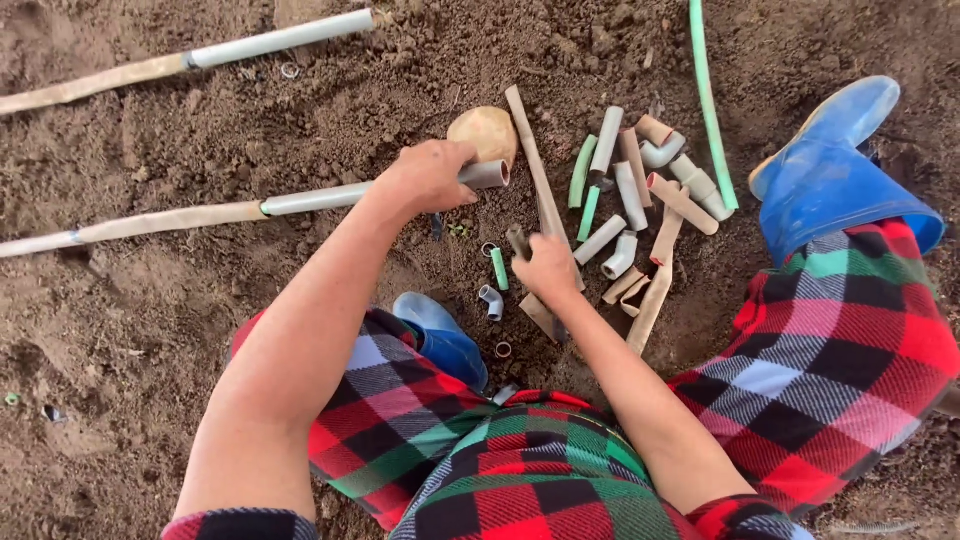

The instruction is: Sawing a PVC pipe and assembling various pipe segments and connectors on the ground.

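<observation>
The left hand has its grip pressed around the end of a long grey pipe that lies on the soil and runs away to the left. The pipe's open end shows bare beside a round stone; no fitting sits on it yet, so the joining seems only begun. The right hand pinches a small dark piece; what it is, I cannot tell. To the right lies a heap of short pipe pieces and elbows, dusty grey and green, near a blue boot.
</observation>
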